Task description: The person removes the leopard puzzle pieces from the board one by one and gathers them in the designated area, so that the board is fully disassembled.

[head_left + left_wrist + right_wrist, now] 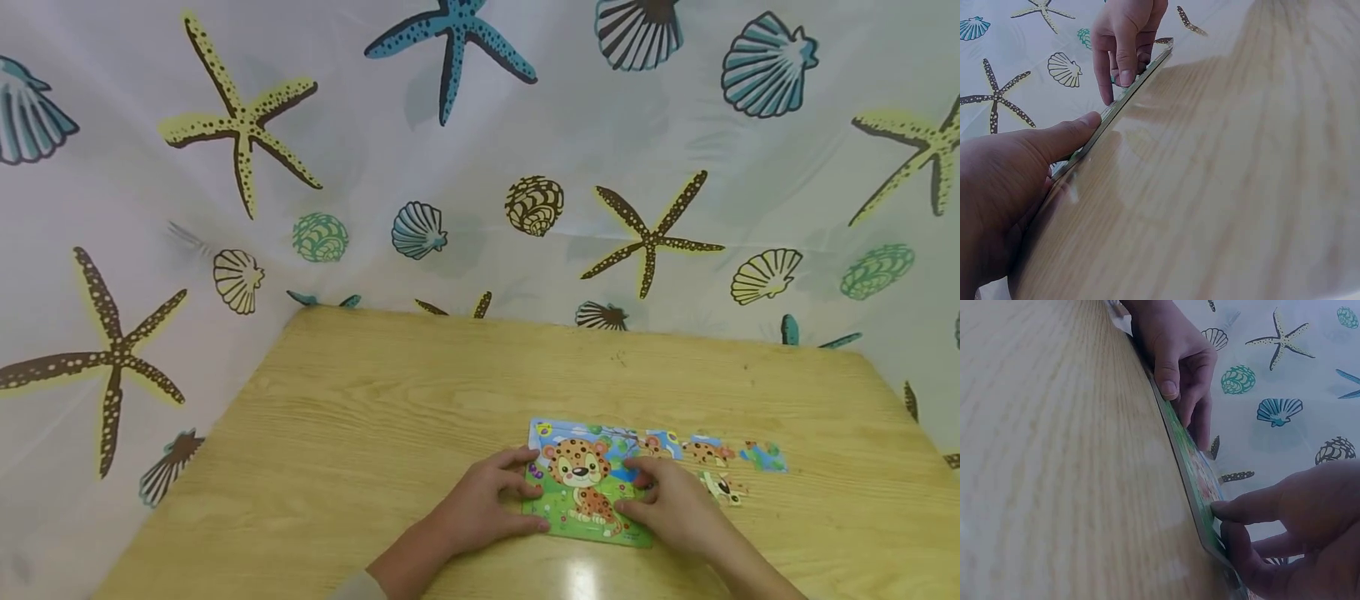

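Note:
A jigsaw puzzle [581, 496] with a cartoon leopard cub on green grass lies flat on the wooden table. My left hand [487, 500] grips its left side, thumb near the bottom edge and fingers bent over the left border. At the right side, my right hand [678, 504] pinches a puzzle piece between thumb and index finger, right at the picture's surface; the fingers hide most of that piece. In the right wrist view, the right thumb and index finger [1250, 509] come together over the puzzle's green edge [1188, 465].
Several loose puzzle pieces lie to the right, among them a spotted one [708, 451], a blue-green one [767, 456] and one with part of a face [723, 488]. Behind the wooden table [360, 392] hangs a white cloth [480, 167] with starfish and shells.

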`<state>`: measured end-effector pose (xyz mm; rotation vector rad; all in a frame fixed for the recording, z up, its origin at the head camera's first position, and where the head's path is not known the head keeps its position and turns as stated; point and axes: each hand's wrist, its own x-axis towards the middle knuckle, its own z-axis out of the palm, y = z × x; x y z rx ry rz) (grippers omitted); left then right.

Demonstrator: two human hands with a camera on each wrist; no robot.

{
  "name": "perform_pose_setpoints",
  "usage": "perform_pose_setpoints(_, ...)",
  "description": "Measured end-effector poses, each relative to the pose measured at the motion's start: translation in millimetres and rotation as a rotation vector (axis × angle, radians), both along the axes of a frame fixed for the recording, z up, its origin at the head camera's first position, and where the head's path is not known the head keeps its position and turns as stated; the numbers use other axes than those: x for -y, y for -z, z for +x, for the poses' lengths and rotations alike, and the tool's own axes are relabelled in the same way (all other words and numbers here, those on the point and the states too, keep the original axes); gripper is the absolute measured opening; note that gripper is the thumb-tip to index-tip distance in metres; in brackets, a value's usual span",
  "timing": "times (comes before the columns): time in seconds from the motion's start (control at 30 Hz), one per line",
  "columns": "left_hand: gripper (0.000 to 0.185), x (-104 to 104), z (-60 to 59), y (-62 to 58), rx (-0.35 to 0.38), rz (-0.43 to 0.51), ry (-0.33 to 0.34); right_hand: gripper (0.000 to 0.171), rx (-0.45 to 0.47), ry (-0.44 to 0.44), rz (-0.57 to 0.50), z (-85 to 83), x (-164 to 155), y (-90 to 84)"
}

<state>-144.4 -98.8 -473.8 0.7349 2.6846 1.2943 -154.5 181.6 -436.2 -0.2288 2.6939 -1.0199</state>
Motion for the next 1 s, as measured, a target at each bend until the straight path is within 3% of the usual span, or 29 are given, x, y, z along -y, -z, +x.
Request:
perform_pose_setpoints(0.27,0.04,0,-2.8,4.1,-0.022,0.01,-0.001,0.066,-0.007,0.016,-0.021,-1.5,0,-0.2)
perform_pose_setpoints(0.43,0.04,0,-1.3,4.8,0.003,0.025,0.017,0.064,0.021,0.038,-0.069,-1.0,-3,2.9)
perform_pose_setpoints(0.67,0.042,-1,0.1,3.8,0.0,0.009,0.003,0.027,0.134,0.095,-0.293,0.3,-3,0.9)
perform_pose_setpoints(1.0,0.04,-3,0.5,2.5,0.005,0.039,0.006,0.031,0.227,0.079,-0.464,-4.7,-14,-1.1)
